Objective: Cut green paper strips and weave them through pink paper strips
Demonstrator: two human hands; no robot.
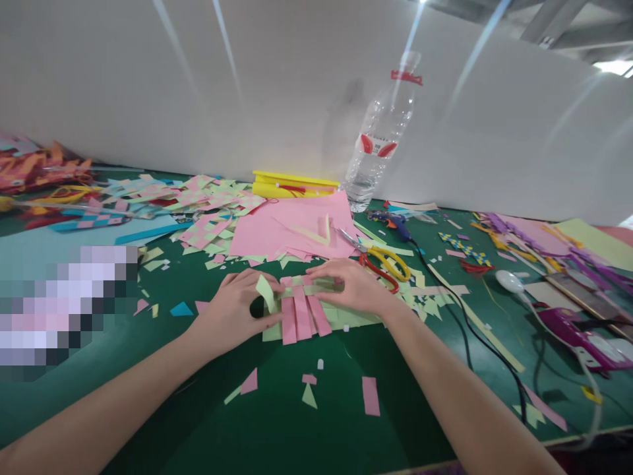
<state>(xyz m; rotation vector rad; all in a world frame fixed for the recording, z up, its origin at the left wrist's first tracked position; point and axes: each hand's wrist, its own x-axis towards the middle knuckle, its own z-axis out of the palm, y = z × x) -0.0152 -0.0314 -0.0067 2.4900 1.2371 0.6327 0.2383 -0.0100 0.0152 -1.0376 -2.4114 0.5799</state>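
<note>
A small weave of pink paper strips [298, 316] crossed with pale green ones lies on the green table in front of me. My left hand [242, 307] is at its left edge, thumb and fingers curled in a pinch on the paper. A pale green strip end [267, 290] sticks up beside those fingers. My right hand [349, 284] bends over the right side, its fingertips on the strips near the top edge. Beneath it, a pale green sheet [353, 318] reaches out to the right. The exact fingertip contacts are partly hidden.
Scissors [380, 260] with yellow and red handles lie behind my right hand, near a pink sheet [277, 227]. A plastic bottle [380, 132] stands at the wall. A blue glue gun [395, 224] trails a black cord. Paper scraps [370, 396] are scattered around.
</note>
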